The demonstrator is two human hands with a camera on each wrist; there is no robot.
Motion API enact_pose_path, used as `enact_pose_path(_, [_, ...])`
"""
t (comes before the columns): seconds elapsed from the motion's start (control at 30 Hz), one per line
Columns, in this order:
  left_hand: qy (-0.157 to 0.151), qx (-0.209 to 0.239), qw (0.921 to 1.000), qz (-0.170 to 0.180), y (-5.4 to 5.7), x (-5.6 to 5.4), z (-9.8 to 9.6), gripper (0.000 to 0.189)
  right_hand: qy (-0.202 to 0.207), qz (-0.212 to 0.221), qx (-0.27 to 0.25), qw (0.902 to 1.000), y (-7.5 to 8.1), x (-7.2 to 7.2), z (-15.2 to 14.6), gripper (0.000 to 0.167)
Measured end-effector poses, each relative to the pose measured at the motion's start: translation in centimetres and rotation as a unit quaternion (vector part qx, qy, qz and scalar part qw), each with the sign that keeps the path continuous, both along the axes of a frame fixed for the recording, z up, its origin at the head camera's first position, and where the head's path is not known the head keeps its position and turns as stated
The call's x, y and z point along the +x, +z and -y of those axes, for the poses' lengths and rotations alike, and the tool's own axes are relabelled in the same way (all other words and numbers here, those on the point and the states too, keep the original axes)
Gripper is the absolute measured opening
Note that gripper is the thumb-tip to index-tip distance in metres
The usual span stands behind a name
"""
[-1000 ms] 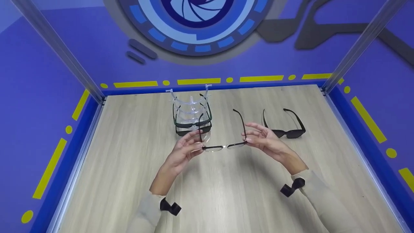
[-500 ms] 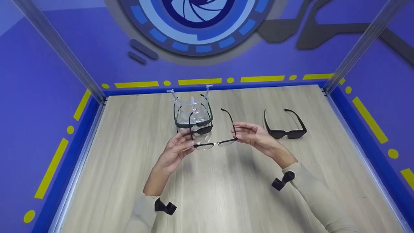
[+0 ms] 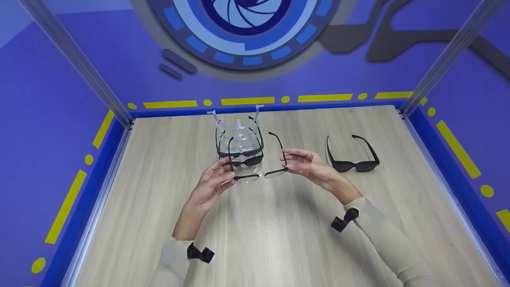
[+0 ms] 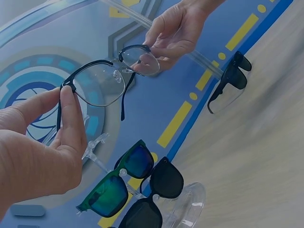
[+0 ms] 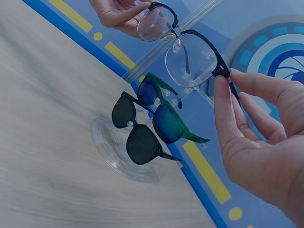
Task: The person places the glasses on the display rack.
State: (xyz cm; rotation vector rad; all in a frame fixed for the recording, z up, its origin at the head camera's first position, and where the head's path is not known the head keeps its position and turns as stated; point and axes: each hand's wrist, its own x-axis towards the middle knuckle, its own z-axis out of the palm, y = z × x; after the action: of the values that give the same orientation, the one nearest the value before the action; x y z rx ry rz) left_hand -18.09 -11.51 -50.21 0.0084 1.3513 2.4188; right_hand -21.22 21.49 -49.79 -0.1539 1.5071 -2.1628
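A pair of clear-lensed eyeglasses (image 3: 275,173) with a black upper frame is held in the air, temples unfolded and pointing away. My left hand (image 3: 211,183) pinches its left hinge corner between thumb and fingers. At the opposite corner, my right hand (image 3: 312,169) pinches the other hinge. Just behind stands a clear plastic display stand (image 3: 239,126), partly hidden by the left hand and the glasses. It carries green-framed sunglasses (image 4: 109,194) with mirrored lenses and, below them, black sunglasses (image 5: 142,144). The stand's clear round base (image 5: 107,152) shows in the right wrist view.
Another pair of black sunglasses (image 3: 356,166) lies on the wooden table (image 3: 271,239) to the right, temples unfolded. Blue printed walls (image 3: 91,52) with metal corner posts (image 3: 442,59) enclose the table at the back and sides.
Both hands have carried the eyeglasses leftward and slightly away, bringing them in front of the display stand. The grip at both corners stays the same.
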Motion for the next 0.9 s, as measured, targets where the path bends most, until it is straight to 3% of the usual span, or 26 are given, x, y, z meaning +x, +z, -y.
enact_pose_path(0.33, [0.007,-0.033,0.9994,0.0,0.1,0.3,1.8,0.058,0.024,-0.017,0.005,0.9995,-0.2,-0.6,1.7,0.059])
enact_pose_path(0.53, [0.008,-0.039,0.9992,-0.003,0.2,-0.2,1.9,0.06,0.026,-0.02,0.006,0.9994,0.0,-1.0,1.6,0.057])
enact_pose_path(0.77, [0.007,-0.034,0.9994,-0.007,0.2,-0.6,2.4,0.047,0.022,-0.02,0.029,0.9991,0.5,-1.5,2.1,0.058])
enact_pose_path(0.9, [0.011,-0.044,0.9989,-0.011,0.1,-1.2,2.4,0.051,0.021,-0.028,0.034,0.9988,0.6,-1.7,2.0,0.057])
